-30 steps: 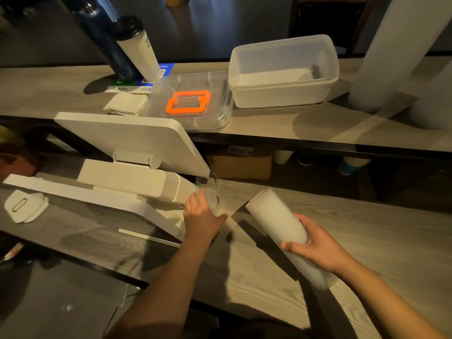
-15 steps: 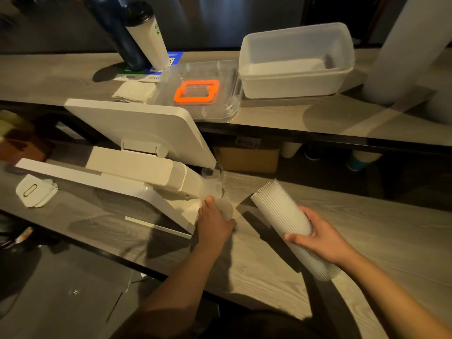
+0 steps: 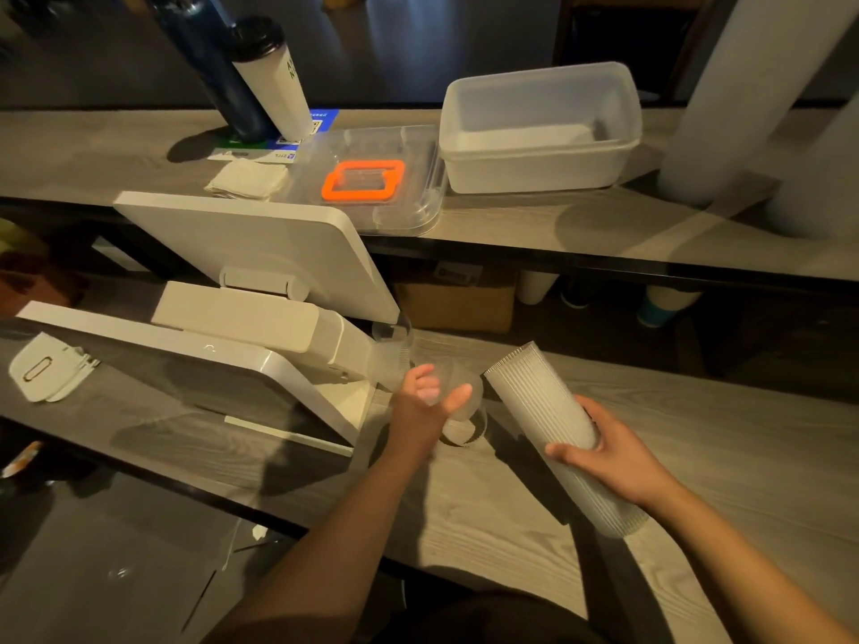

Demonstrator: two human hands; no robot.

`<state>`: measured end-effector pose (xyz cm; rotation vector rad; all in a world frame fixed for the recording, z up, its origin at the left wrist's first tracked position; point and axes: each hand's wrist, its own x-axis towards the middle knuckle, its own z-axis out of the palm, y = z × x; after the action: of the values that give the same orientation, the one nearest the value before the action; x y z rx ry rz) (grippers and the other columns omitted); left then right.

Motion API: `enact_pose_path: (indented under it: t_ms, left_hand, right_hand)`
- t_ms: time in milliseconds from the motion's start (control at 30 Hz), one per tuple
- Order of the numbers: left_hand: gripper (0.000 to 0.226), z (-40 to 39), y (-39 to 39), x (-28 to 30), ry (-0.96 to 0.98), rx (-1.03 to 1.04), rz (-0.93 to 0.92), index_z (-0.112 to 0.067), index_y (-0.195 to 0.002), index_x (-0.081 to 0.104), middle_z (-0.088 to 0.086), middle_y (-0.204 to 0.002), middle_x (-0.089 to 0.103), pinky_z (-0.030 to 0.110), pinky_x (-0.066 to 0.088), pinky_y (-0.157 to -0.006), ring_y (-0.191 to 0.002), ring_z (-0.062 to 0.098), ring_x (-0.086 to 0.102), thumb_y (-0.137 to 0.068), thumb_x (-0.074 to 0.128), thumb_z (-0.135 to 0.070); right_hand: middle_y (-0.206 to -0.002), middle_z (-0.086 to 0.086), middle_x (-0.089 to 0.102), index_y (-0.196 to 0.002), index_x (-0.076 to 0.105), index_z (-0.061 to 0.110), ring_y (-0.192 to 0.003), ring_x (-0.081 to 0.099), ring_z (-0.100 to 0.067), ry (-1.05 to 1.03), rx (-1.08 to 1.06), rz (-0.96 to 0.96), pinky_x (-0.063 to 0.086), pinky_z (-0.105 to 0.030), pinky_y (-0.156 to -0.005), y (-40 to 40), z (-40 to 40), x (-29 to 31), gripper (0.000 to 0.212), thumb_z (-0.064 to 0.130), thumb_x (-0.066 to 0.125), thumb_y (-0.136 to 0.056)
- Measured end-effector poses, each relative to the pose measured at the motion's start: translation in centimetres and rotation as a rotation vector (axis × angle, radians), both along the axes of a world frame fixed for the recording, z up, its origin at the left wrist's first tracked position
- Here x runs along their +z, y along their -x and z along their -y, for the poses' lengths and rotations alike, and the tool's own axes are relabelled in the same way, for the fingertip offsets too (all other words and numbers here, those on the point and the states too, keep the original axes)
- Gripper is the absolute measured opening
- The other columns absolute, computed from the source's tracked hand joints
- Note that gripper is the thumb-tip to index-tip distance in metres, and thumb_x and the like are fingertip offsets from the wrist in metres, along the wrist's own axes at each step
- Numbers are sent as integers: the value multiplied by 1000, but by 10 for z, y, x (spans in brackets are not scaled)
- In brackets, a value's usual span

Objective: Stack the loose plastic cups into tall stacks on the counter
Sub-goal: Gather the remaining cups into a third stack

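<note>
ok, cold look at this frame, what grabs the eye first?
The ribbed stack of cups, held tilted over the near counter by the right hand. Beside it the left hand holds a clear cup. On the far shelf, the orange-ringed lid stands out.

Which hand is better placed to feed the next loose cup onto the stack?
Left. The left hand already grips a clear cup beside the stack's open end, while the right hand holds the cup stack tilted.
</note>
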<state>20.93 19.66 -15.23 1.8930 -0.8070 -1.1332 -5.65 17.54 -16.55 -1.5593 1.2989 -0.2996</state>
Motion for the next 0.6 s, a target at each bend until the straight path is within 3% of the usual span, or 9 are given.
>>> enact_pose_path:
  t_ms: [100, 167, 233, 300, 467, 600]
  left_hand:
    - [49, 6, -5, 13, 48, 84, -132, -27, -126, 53, 2, -122, 64, 28, 56, -82, -105, 16, 65, -85, 72, -46]
    - [46, 7, -5, 25, 96, 51, -150, -24, -128, 54, 0, -115, 66, 22, 57, -74, -100, 13, 66, -92, 58, -53]
    - [55, 9, -5, 36, 132, 30, -121, -23, -128, 54, -1, -112, 66, 15, 53, -68, -100, 12, 65, -90, 47, -62]
    - [49, 10, -6, 43, 142, 10, -105, -24, -127, 53, -3, -110, 64, 12, 50, -67, -100, 10, 63, -94, 42, -59]
    - [39, 7, -2, 50, 160, -71, -82, -24, -129, 52, -1, -118, 62, 9, 51, -67, -103, 11, 62, -98, 48, -48]
    - [44, 3, 0, 54, 156, -82, -121, -20, -136, 51, -1, -122, 60, 7, 50, -68, -105, 9, 60, -98, 52, -42]
  right_hand:
    - [-129, 19, 44, -143, 33, 40, -114, 48, -6, 21, 11, -39, 44, -24, -84, 3, -1, 2, 89, 62, 79, -70]
    - [-131, 17, 42, -144, 32, 39, -115, 47, -7, 43, 49, -58, 42, -23, -85, 1, -2, 5, 84, 50, 80, -76]
    - [-131, 18, 43, -144, 33, 39, -116, 47, -7, 54, 86, -58, 42, -23, -88, -2, -3, 8, 83, 48, 80, -77]
    - [-131, 19, 43, -145, 33, 38, -116, 47, -6, 66, 118, -59, 43, -22, -88, -5, -5, 10, 84, 50, 80, -76]
    - [-131, 18, 44, -144, 33, 41, -116, 47, -4, 89, 171, -44, 45, -22, -91, -15, -12, 15, 88, 58, 78, -71]
    - [-131, 18, 44, -145, 32, 40, -116, 47, -3, 98, 186, -45, 46, -24, -93, -18, -16, 15, 92, 63, 76, -68]
